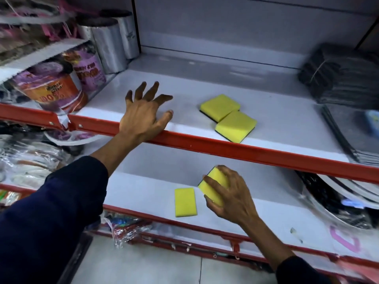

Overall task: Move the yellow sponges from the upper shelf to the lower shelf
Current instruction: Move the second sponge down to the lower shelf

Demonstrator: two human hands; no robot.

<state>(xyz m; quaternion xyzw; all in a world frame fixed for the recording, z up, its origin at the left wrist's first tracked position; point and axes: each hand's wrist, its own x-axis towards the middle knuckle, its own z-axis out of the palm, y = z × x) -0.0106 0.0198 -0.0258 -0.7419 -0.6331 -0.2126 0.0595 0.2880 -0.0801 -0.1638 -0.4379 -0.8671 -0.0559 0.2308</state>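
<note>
White shelves edged in red fill the view. On the upper shelf point(266, 111), two yellow sponges point(227, 117) lie touching, well right of the left hand's point(141, 117) spread, empty fingers. On the lower shelf point(143, 193), the right hand point(227, 193) grips a third sponge point(215, 184); a fourth sponge point(185, 202) lies just left of its fingertips.

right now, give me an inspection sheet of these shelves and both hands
surface: white upper shelf and lower shelf, red front rails
job's things: two yellow sponges on upper shelf, touching; one sponge flat on lower shelf; one held sponge over lower shelf
clutter: black stack on upper shelf, right
hands: left hand open, fingers spread over upper shelf edge; right hand gripping the held sponge
cables: nothing seen
surroundings: silver rolls and purple packs on the left bay
</note>
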